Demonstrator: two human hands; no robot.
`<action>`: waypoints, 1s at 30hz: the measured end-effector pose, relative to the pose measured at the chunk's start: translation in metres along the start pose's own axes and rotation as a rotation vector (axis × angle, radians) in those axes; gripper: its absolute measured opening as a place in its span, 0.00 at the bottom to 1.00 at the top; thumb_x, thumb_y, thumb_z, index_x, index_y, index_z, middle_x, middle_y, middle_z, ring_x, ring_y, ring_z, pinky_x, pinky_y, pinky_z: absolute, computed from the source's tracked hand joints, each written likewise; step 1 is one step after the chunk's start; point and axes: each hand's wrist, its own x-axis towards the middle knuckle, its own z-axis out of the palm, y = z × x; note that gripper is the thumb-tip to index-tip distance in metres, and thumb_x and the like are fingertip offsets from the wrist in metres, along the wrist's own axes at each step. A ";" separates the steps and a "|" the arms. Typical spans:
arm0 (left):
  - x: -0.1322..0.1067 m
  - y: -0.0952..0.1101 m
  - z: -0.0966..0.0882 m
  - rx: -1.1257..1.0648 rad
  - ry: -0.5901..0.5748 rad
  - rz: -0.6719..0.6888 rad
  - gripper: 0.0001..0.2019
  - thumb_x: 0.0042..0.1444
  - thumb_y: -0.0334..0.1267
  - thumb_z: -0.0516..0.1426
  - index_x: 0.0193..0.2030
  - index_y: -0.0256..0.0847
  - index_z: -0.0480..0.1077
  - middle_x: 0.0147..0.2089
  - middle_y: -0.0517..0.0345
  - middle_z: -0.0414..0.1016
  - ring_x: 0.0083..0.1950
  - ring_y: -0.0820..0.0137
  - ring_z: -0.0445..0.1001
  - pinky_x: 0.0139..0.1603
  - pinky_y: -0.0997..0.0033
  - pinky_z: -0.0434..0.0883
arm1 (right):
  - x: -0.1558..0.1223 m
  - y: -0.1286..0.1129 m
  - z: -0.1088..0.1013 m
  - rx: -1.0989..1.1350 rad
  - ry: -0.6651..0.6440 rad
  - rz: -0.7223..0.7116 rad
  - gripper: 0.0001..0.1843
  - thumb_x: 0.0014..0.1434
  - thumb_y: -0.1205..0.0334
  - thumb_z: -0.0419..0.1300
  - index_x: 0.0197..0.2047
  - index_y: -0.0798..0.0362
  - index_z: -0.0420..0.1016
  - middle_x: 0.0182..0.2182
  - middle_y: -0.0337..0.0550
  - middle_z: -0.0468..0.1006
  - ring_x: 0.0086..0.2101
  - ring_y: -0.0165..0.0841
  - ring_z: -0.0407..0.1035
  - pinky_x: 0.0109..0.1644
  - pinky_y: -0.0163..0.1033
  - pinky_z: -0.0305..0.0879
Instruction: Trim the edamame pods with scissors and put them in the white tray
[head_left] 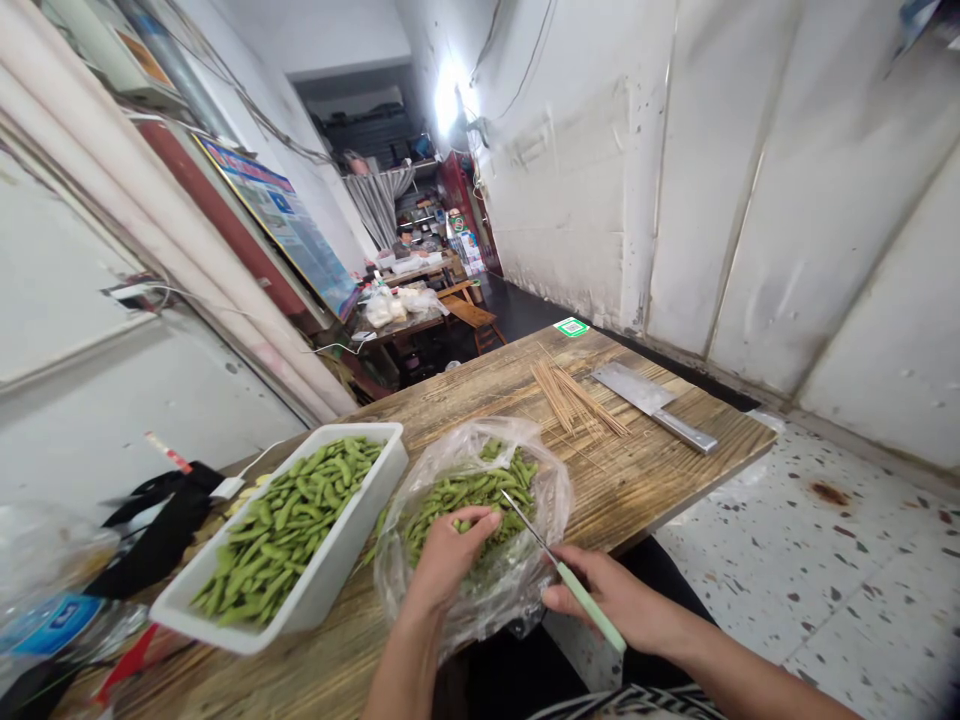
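My right hand (611,598) is wrapped around the pale green handle of a small knife (589,605). Its thin blade points forward over an open clear plastic bag (551,495) of green edamame pods (461,490). Over the same bag, my left hand (454,545) has thumb and fingers pinched together. A bit of green edamame pod (463,525) shows at its fingertips, close to the blade tip. Left of the bag stands a white plastic tub (397,445) holding many edamame pods (300,530).
Thin wooden skewers (574,400) lie loose beyond the bag on the wooden table (630,475). A cleaver (645,400) rests flat near the right edge. Beside the tub at left are a black bag (169,535) and a plastic bottle (67,620). A wall runs along the right.
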 end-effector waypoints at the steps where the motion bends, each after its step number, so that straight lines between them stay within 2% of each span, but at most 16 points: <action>1: -0.002 0.001 0.000 -0.004 -0.004 -0.004 0.20 0.36 0.48 0.65 0.31 0.33 0.75 0.12 0.69 0.53 0.15 0.81 0.48 0.18 0.77 0.44 | 0.000 -0.002 -0.001 -0.036 0.001 -0.013 0.20 0.53 0.47 0.60 0.38 0.55 0.71 0.24 0.35 0.66 0.25 0.26 0.59 0.29 0.29 0.59; 7: -0.009 0.010 0.000 0.002 -0.080 -0.001 0.19 0.38 0.51 0.64 0.26 0.33 0.73 0.13 0.69 0.52 0.17 0.81 0.45 0.19 0.76 0.42 | 0.000 -0.003 -0.006 -0.158 0.010 -0.015 0.22 0.50 0.45 0.62 0.41 0.54 0.73 0.29 0.38 0.72 0.29 0.31 0.64 0.35 0.31 0.61; 11: -0.009 0.012 -0.001 -0.018 -0.121 -0.003 0.20 0.41 0.52 0.62 0.25 0.33 0.71 0.14 0.70 0.49 0.17 0.82 0.43 0.19 0.77 0.42 | 0.003 0.003 -0.005 -0.153 0.002 -0.002 0.21 0.51 0.45 0.61 0.40 0.55 0.74 0.26 0.36 0.70 0.28 0.30 0.62 0.34 0.30 0.59; 14: -0.008 0.009 -0.003 -0.024 -0.142 -0.005 0.20 0.43 0.53 0.60 0.26 0.33 0.71 0.15 0.69 0.51 0.17 0.82 0.42 0.19 0.77 0.42 | 0.004 0.005 -0.004 -0.126 -0.016 -0.013 0.20 0.52 0.46 0.60 0.38 0.56 0.74 0.25 0.35 0.68 0.27 0.29 0.60 0.32 0.29 0.58; 16: -0.006 0.007 -0.007 0.028 -0.107 -0.006 0.19 0.44 0.53 0.60 0.28 0.34 0.73 0.14 0.69 0.53 0.16 0.81 0.44 0.19 0.78 0.44 | 0.004 0.004 -0.005 -0.090 -0.004 -0.020 0.20 0.52 0.46 0.60 0.37 0.56 0.74 0.25 0.35 0.67 0.27 0.28 0.59 0.31 0.29 0.58; 18: -0.003 0.006 -0.011 0.170 -0.031 0.058 0.16 0.44 0.49 0.60 0.29 0.36 0.75 0.15 0.64 0.60 0.17 0.77 0.55 0.20 0.77 0.52 | 0.005 0.003 -0.007 -0.045 0.026 -0.008 0.20 0.52 0.46 0.60 0.36 0.56 0.73 0.23 0.35 0.66 0.26 0.28 0.59 0.30 0.30 0.57; 20: 0.002 0.006 -0.015 0.383 0.042 0.175 0.10 0.45 0.43 0.60 0.28 0.38 0.76 0.21 0.57 0.71 0.25 0.68 0.68 0.29 0.72 0.63 | 0.005 0.001 -0.010 0.000 0.067 0.019 0.20 0.52 0.45 0.60 0.34 0.56 0.72 0.21 0.34 0.64 0.24 0.27 0.57 0.28 0.30 0.56; 21: 0.005 0.007 -0.015 0.491 0.064 0.220 0.08 0.46 0.41 0.59 0.28 0.40 0.77 0.24 0.55 0.75 0.31 0.65 0.71 0.34 0.69 0.65 | 0.005 0.001 -0.012 0.018 0.080 0.030 0.20 0.52 0.45 0.60 0.34 0.56 0.71 0.20 0.33 0.63 0.22 0.26 0.57 0.26 0.30 0.55; 23: 0.012 0.008 -0.012 0.677 0.075 0.263 0.10 0.50 0.38 0.55 0.33 0.42 0.78 0.28 0.54 0.78 0.37 0.61 0.74 0.42 0.65 0.65 | 0.005 0.000 -0.014 0.048 0.092 0.041 0.21 0.51 0.44 0.61 0.33 0.56 0.70 0.19 0.32 0.62 0.21 0.25 0.55 0.24 0.29 0.53; 26: 0.021 0.007 0.002 0.929 0.026 0.307 0.13 0.55 0.38 0.51 0.40 0.43 0.77 0.37 0.52 0.79 0.42 0.61 0.74 0.44 0.66 0.65 | 0.004 0.002 -0.014 0.067 0.087 0.057 0.21 0.50 0.44 0.61 0.33 0.56 0.70 0.19 0.32 0.62 0.20 0.24 0.54 0.23 0.29 0.52; 28: 0.026 0.006 0.013 1.116 -0.016 0.329 0.13 0.55 0.38 0.51 0.38 0.43 0.77 0.41 0.50 0.79 0.44 0.61 0.74 0.44 0.68 0.64 | 0.003 0.004 -0.014 0.074 0.075 0.065 0.20 0.51 0.45 0.60 0.34 0.56 0.70 0.19 0.32 0.62 0.19 0.24 0.54 0.23 0.29 0.53; 30: 0.029 0.005 0.021 1.276 -0.030 0.313 0.12 0.56 0.36 0.51 0.38 0.43 0.77 0.40 0.48 0.79 0.43 0.61 0.74 0.42 0.68 0.63 | 0.001 0.005 -0.013 0.069 0.066 0.067 0.20 0.52 0.45 0.60 0.35 0.56 0.70 0.20 0.33 0.62 0.19 0.24 0.54 0.23 0.30 0.53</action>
